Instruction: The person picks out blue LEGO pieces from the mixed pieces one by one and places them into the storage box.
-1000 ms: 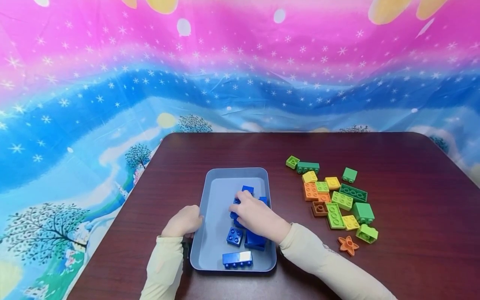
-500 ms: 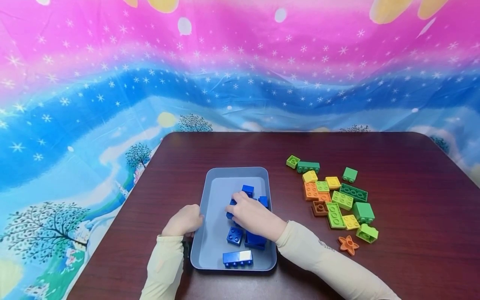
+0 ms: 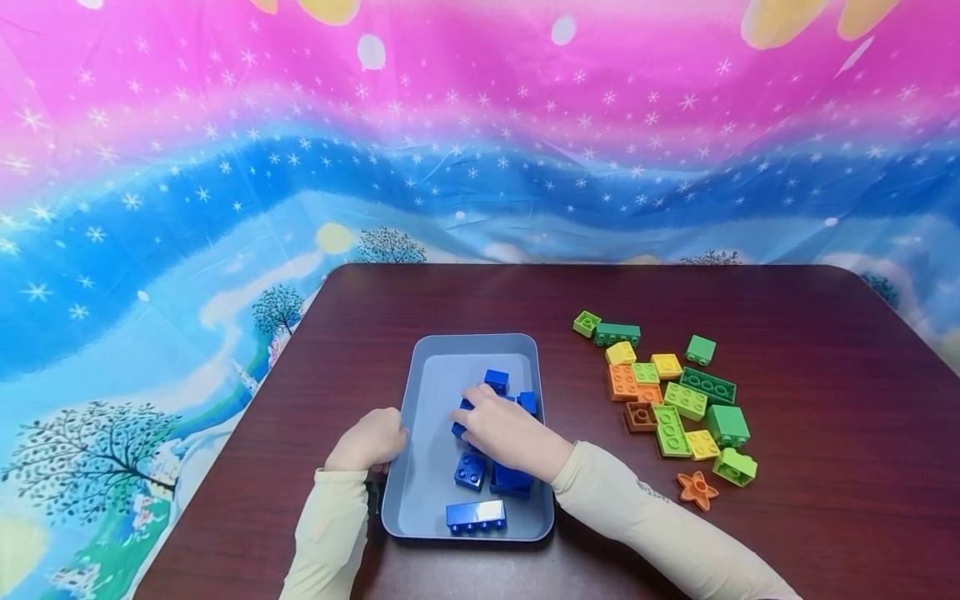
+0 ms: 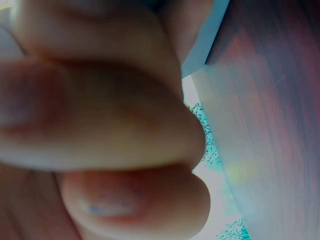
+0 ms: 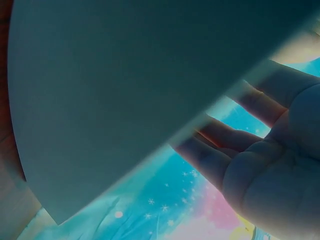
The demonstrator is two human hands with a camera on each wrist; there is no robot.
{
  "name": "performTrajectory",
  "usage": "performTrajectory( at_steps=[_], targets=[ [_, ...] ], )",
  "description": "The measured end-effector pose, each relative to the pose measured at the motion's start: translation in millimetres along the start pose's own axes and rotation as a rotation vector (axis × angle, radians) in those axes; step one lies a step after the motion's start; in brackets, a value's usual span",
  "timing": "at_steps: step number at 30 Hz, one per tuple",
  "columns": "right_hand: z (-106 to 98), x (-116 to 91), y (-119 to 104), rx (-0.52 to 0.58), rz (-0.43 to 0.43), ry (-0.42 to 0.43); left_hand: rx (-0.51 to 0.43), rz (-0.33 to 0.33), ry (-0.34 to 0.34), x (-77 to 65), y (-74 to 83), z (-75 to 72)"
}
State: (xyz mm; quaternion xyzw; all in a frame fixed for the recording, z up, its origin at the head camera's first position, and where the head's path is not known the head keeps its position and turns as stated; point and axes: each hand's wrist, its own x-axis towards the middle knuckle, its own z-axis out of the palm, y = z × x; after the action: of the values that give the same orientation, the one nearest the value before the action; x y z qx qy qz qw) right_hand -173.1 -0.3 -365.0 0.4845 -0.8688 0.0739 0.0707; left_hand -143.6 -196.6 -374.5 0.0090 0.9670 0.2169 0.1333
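Note:
In the head view, several blue toy bricks lie in a grey tray (image 3: 430, 408). My right hand (image 3: 512, 429) reaches over the tray's right side, its fingers and thumb around a blue brick (image 3: 458, 431) that they partly hide. Nearer me in the tray are a square blue brick (image 3: 470, 472) and a long blue brick (image 3: 476, 516) on its side. At the tray's left rim, my left hand (image 3: 369, 440) has curled fingers and holds the edge. The left wrist view shows those fingers (image 4: 125, 115) close up. The tray wall hides the right fingertips in the right wrist view.
Right of the tray, loose green, yellow and orange bricks are spread on the dark wooden table (image 3: 817, 400), among them a lime brick (image 3: 671, 431). An orange flower piece (image 3: 697, 491) lies nearest me. A patterned cloth (image 3: 480, 167) hangs behind the table.
My right hand has shifted slightly left with the blue brick between one second and half a second ago, then stayed put. The left hand keeps its place at the rim.

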Motion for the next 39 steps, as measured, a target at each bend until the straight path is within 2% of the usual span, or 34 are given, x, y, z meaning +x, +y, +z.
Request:
performTrajectory(
  at_steps=[11, 18, 25, 31, 36, 39],
  targets=[
    [2, -3, 2, 0.02, 0.02, 0.009, 0.001, 0.013, 0.006, 3.2, 0.3, 1.7],
    [-3, -7, 4, -0.003, 0.01, 0.032, -0.003, -0.008, -0.005, 4.0, 2.1, 1.4],
    [-8, -16, 10, 0.076, 0.095, 0.039, 0.014, -0.002, 0.003, 4.5, 1.3, 2.3],
    [-10, -26, 17, 0.052, 0.13, 0.056, 0.009, -0.015, -0.013, 7.2, -1.1, 2.7],
    [-12, -34, 23, 0.067, 0.136, 0.092, 0.009, -0.025, 0.002, 7.1, -4.0, 0.3],
    [-15, -42, 29, 0.081, 0.159, 0.13, 0.03, -0.049, 0.052, 5.2, -3.5, -3.1]
  ],
)
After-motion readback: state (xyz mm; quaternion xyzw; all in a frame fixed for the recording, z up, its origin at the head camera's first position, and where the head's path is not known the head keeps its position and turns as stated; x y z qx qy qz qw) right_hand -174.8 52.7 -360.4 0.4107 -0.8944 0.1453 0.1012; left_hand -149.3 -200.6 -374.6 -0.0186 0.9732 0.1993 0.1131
